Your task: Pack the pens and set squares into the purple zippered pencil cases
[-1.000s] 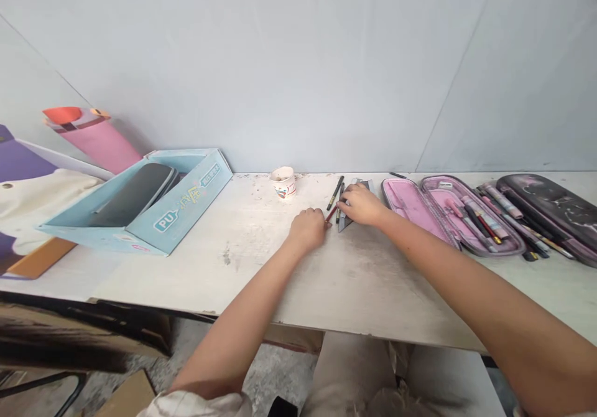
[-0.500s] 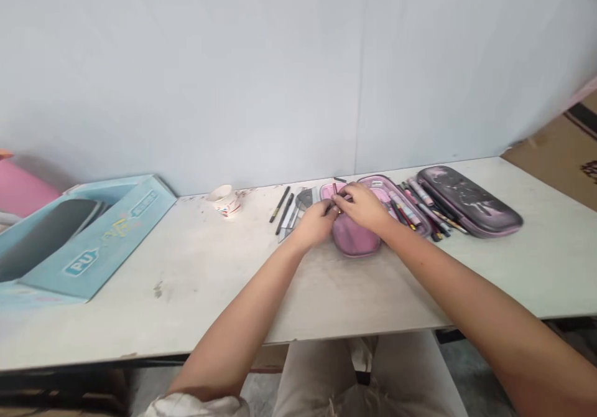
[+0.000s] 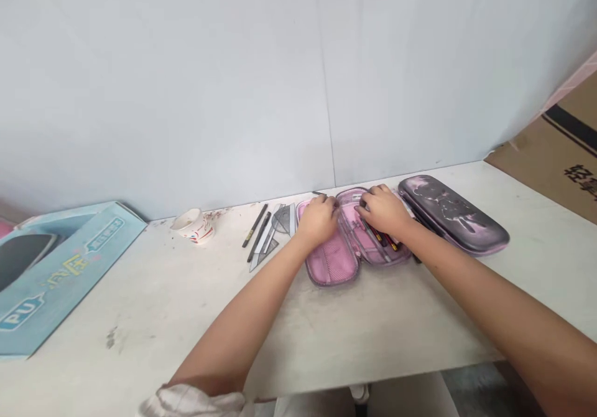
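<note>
fingers of the right hand [image 3: 386,210] curl over pens [image 3: 379,236] already inside the open pink pencil case [image 3: 333,261], left hand [image 3: 319,219] over its left half; grips unclear. two black pens [image 3: 259,236] lie outside, left.

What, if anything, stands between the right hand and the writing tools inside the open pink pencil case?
Nothing visible does: the right hand is over the writing tools in the right half of the pencil case, which lies open. The left hand is over the other half, off to the side.
</note>
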### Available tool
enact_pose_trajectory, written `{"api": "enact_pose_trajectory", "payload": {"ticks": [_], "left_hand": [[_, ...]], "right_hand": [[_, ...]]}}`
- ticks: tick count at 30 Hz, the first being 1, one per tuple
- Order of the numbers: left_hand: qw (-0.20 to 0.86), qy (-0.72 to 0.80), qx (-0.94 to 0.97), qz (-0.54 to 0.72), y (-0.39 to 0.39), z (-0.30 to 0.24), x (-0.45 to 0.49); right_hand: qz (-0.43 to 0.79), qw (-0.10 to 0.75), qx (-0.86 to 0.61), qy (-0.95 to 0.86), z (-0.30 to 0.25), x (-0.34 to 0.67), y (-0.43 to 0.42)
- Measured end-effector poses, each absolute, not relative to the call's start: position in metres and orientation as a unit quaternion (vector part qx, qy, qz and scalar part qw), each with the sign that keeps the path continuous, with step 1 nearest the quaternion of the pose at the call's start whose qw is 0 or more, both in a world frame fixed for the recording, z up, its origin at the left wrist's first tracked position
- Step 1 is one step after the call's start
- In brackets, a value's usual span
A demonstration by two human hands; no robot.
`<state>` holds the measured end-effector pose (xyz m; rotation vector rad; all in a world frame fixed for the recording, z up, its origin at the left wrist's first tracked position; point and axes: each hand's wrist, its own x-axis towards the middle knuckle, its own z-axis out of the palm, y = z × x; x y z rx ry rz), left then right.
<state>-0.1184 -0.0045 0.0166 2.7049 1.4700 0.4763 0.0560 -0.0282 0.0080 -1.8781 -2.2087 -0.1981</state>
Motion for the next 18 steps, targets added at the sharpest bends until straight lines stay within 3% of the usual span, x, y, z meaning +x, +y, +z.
{"api": "enact_pose_trajectory", "payload": {"ticks": [10,15,18], "left_hand": [[0.054,0.534,0.827,0.168,0.06,0.004,-0.171],[0.093,0.53,0.824,0.179,0.069,-0.006,-0.17],[0.12,0.53,0.815,0.203,0.067,-0.001,-0.167]], "right_hand": [[0.018,0.049,-0.644,-0.763,0.01,-0.013,0.075],[0.035,0.009,-0.657,-0.753,0.004,-0.021,0.088],[0.015,0.032,-0.664,-0.747,0.011,-0.023,0.076]]}}
